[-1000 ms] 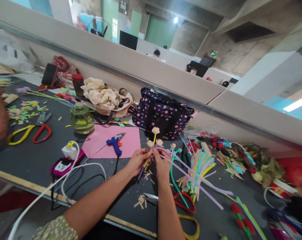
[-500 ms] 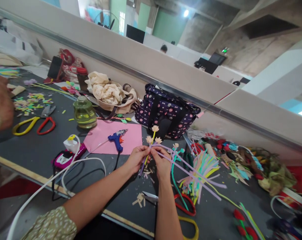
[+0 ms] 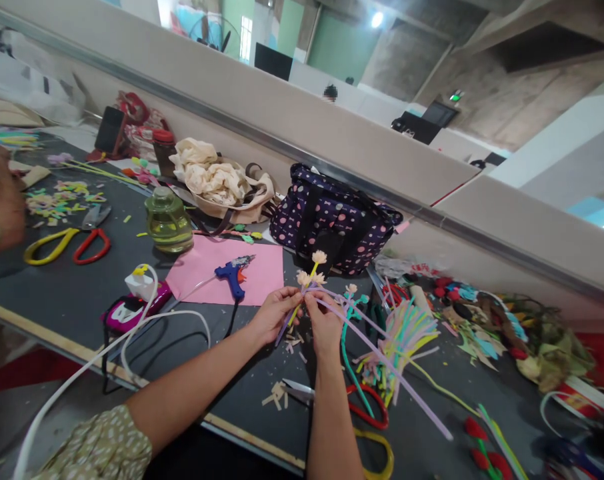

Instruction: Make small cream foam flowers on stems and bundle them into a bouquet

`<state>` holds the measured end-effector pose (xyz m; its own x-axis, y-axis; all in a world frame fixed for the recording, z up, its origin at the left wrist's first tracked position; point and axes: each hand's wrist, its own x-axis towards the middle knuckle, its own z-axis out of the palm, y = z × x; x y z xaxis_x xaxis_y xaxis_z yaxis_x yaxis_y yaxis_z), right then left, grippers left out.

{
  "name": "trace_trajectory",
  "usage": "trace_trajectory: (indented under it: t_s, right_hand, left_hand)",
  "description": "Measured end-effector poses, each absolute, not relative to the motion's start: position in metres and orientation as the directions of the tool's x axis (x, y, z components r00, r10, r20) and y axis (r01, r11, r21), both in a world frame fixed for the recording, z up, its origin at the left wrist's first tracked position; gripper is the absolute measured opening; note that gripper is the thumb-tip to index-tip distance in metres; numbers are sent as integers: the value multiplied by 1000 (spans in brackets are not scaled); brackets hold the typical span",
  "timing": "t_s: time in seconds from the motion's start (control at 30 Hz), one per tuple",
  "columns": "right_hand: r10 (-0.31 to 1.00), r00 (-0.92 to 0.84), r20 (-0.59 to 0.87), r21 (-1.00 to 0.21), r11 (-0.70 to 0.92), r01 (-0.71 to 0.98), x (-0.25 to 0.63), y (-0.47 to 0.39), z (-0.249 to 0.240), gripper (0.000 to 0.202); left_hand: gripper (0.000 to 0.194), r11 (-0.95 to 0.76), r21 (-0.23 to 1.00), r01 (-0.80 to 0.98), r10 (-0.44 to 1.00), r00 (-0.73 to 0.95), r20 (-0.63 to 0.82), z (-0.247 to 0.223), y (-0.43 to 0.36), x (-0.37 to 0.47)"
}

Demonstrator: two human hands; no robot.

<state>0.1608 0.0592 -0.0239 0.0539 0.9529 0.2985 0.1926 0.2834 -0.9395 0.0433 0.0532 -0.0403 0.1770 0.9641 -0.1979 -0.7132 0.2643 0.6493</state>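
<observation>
Near the middle of the view my left hand is closed round the lower stems of a small bunch of cream flowers, with a yellow stem and purple strips. My right hand pinches the long purple pipe cleaners where they meet the bunch; their free ends stretch out to the lower right. Both hands nearly touch. Beneath my right forearm lie scissors, partly hidden, with red and yellow handles showing to its right. Cream clippings lie beside the blades.
A blue glue gun rests on pink paper. Behind are a dotted bag and a bottle. Multicoloured pipe cleaners lie at right. Another person's hand is at far left, near scissors.
The flower bunch has moved slightly right. The purple strips' free ends have swung lower and closer together. The other person's hand has shifted slightly.
</observation>
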Motion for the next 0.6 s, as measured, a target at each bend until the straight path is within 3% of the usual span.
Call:
trace_trajectory:
  t_s: [0.1, 0.2, 0.4, 0.6]
  right_hand:
    - [927, 22, 375, -873, 345, 345, 161, 58, -22, 18]
    - [922, 9, 387, -854, 355, 380, 161, 56, -21, 17]
    - [980, 58, 192, -974, 182, 135, 156, 55, -24, 25]
    - [999, 25, -26, -992, -22, -123, 150, 57, -29, 32]
  left_hand:
    - [32, 202, 676, -708, 979, 126, -160, -39, 54, 42]
    - [28, 202, 675, -710, 979, 120, -166, -38, 57, 39]
    - [23, 292, 559, -776, 950, 170, -261, -39, 61, 35]
    - [20, 298, 508, -808, 948, 187, -259, -38, 60, 36]
